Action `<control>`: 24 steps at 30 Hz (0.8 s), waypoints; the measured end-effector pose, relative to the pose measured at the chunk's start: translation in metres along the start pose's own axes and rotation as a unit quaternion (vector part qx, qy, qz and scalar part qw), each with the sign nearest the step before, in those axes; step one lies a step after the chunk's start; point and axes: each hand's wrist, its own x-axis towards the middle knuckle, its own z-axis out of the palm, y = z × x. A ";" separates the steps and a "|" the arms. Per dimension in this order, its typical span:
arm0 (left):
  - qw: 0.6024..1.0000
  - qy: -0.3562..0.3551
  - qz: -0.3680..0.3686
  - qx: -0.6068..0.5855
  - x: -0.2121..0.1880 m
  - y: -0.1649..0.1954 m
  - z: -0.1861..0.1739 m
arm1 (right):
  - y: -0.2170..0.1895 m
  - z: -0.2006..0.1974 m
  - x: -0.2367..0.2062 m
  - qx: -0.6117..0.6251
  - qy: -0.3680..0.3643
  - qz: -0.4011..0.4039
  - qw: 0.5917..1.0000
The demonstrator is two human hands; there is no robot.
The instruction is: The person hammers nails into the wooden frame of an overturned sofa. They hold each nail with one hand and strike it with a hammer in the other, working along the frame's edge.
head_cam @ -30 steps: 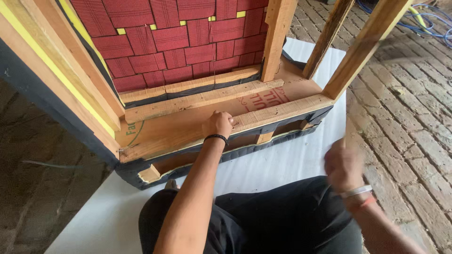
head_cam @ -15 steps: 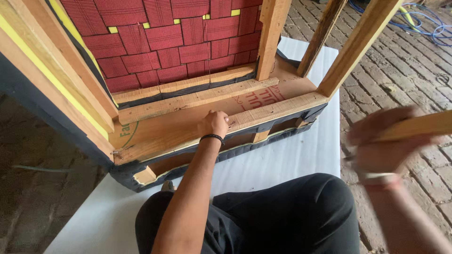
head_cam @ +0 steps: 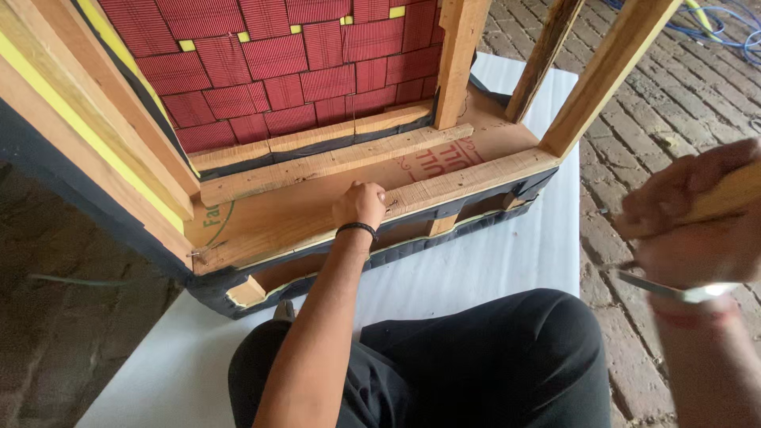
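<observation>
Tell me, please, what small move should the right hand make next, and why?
Probably bring the right hand down toward the wooden rail. The left hand already presses there on the frame, as if pinching something small, while the right is raised aside with a wooden handle, blurred.

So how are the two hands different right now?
The left hand rests low on the wooden frame, sharp and holding nothing big. The right hand is raised off to the side, blurred, gripping a wooden handle. The left wristband is black, the right one shiny. Both are bare.
</observation>
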 end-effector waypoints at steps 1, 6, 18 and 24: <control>1.000 -0.005 -0.005 0.007 0.000 0.000 -0.001 | 0.016 0.003 -0.004 0.002 0.038 -0.001 0.999; 0.999 0.033 0.021 0.001 -0.002 0.005 -0.010 | 0.127 -0.027 -0.067 -0.148 0.086 0.560 0.810; 0.472 -0.166 -0.302 -0.812 -0.053 0.046 0.038 | 0.151 -0.031 -0.078 -0.208 0.058 0.504 0.836; 0.466 -0.178 -0.259 -0.827 -0.063 0.058 0.054 | 0.151 -0.035 -0.084 -0.273 0.017 0.482 0.832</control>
